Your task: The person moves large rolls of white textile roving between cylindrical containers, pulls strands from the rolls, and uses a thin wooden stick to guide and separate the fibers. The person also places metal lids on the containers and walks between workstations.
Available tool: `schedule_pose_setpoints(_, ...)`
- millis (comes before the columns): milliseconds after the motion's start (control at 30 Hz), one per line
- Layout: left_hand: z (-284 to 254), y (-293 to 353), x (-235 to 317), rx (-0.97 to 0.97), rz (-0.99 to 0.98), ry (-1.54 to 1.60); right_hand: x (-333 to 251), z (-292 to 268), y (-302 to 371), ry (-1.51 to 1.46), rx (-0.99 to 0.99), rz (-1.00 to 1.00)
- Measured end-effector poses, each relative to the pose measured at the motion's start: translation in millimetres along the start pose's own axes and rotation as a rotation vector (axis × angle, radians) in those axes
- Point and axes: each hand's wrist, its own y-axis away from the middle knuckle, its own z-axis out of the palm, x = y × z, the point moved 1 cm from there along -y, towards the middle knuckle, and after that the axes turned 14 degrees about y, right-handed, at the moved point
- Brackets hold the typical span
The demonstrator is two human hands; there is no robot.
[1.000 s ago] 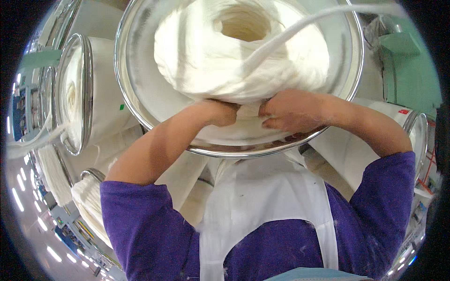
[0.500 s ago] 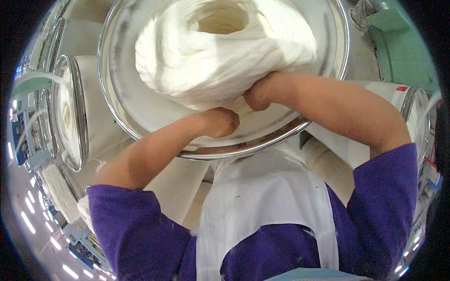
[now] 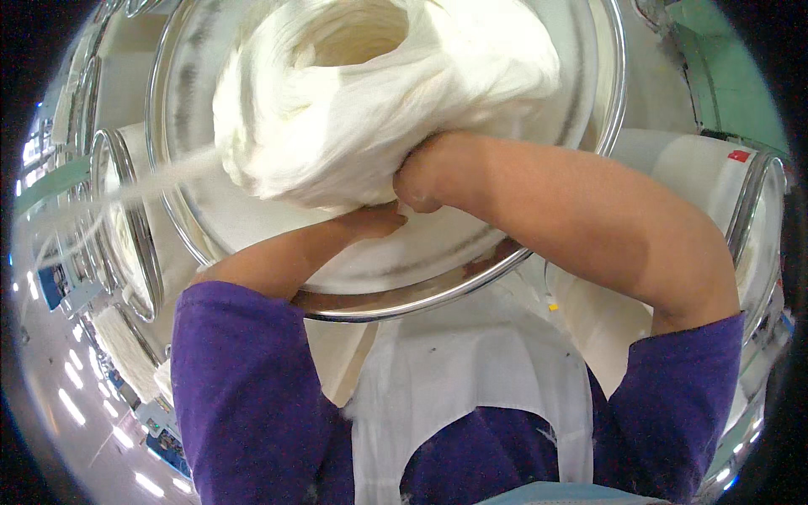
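A thick ring-shaped coil of cream-white fibre sliver [image 3: 328, 139] with a round hole in its middle lies in a large round can with a shiny metal rim [image 3: 396, 316]. My right hand [image 3: 421, 178] is bent inward at the coil's near edge, its fingers curled into the sliver and largely hidden by the wrist. Just below and to the left, my left hand [image 3: 377, 220] reaches in against the coil's underside. Part of that hand shows, but most of its fingers are out of sight. The two hands nearly touch.
Similar cans stand close by, one at the left [image 3: 126, 223] and one at the right [image 3: 749, 219] with a red mark. A pale strand of sliver [image 3: 168, 178] stretches across the left side. Green panelling [image 3: 741, 84] rises at the far right.
My left hand has moved up against the coil's near edge, and my right hand has shifted left. The coil and can sit further left in view. A pale strand now crosses at left.
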Motion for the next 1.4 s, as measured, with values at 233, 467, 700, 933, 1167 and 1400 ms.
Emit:
schedule_pose_setpoints(233, -36, 17, 4, -0.222, -0.068, -0.117, -1, -31, 13, -0.024, -0.062, -0.044)
schedule_pose_setpoints(467, -105, 110, 112, -0.099, -0.064, 0.012, -3, -46, 28, 0.077, -0.206, -0.023)
schedule_pose_setpoints(700, -113, 171, 139, 0.094, 0.065, 0.772, -15, -37, 7, -0.035, -0.354, -0.275)
schedule_pose_setpoints(933, -101, 194, 144, 0.316, 0.18, 0.855, -31, -37, 7, -0.445, -0.379, -0.394)
schedule_pose_setpoints(1167, -62, 267, 124, 1.24, 0.223, 0.621, -33, -22, 7, -0.425, -0.194, -0.442)
schedule_pose_setpoints(1400, 116, 293, 83, 1.768, -0.266, 0.681, -42, -36, 22, -0.007, -0.079, -0.453)
